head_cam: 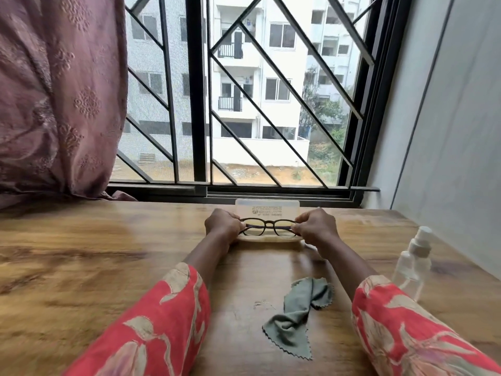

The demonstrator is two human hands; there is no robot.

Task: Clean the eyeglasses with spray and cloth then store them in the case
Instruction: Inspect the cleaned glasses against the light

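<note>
Dark-framed eyeglasses (pixel 267 227), folded, are held just over the open translucent case (pixel 267 208), whose lid stands up behind them and whose base lies under them. My left hand (pixel 222 226) pinches the left end of the frame. My right hand (pixel 315 226) pinches the right end. A crumpled grey-green cloth (pixel 294 316) lies on the wooden table (pixel 108 267) between my forearms, nearer to me. A clear spray bottle (pixel 413 263) with a white nozzle stands at the right.
A barred window (pixel 244 90) runs along the table's far edge. A mauve curtain (pixel 54 90) hangs at the left and a grey wall (pixel 447 118) closes the right side. A few droplets (pixel 261 303) glisten on the wood beside the cloth.
</note>
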